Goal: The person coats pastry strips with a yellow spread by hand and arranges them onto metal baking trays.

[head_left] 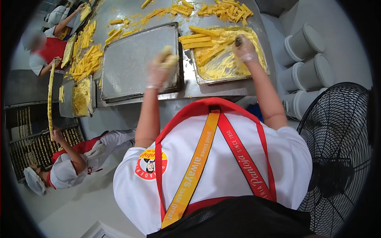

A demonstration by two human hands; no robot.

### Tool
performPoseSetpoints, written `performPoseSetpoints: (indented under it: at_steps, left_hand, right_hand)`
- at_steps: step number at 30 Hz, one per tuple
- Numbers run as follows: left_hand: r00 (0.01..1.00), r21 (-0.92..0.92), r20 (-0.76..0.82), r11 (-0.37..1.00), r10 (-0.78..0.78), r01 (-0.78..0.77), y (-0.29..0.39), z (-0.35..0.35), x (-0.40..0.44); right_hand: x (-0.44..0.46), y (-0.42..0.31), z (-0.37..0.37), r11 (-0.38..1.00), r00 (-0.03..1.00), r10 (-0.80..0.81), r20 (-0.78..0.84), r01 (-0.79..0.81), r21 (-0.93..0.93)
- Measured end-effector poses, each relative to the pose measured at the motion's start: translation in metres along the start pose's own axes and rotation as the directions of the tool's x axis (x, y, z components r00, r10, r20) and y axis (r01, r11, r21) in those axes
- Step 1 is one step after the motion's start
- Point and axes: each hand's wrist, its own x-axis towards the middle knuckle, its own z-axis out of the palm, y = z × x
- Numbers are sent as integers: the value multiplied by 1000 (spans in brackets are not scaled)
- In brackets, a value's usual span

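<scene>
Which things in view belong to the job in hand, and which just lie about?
In use:
- left hand, holding blurred yellow material
- right hand, inside shallow yellow-smeared metal tray
- long yellow sticks
- flat grey metal tray

Apparently just lying about:
- round white plastic buckets
- large black wire-caged fan

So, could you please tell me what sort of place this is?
Most likely a bakery's production kitchen: yellow sticks lie heaped on a steel worktable beside a flat metal tray, and the round badge on the shirt seems to read "Panaderia".
</scene>
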Motion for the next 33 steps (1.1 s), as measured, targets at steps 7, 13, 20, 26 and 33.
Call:
performPoseSetpoints:
  at_steps: [7,13,20,26,33]
  left_hand:
    - [898,633,406,656,171,-411,33,97,32]
    - [904,677,359,601,235,-425,31,100,32]
    - [922,586,291,713,257,-384,43,138,31]
    - [924,153,243,929,295,-336,17,98,24]
    - [954,11,167,967,250,-255,10,85,16]
  right_hand:
    - [-3,-22,-26,994,1000,2,12,-3,110]
    - [-15,-61,-45,923,996,-86,23,71,378]
    - [23,27,-47,976,990,120,-72,-104,193]
    - [8,25,-29,936,961,-187,202,113,332]
    - [24,24,-44,994,998,66,-22,-64,86]
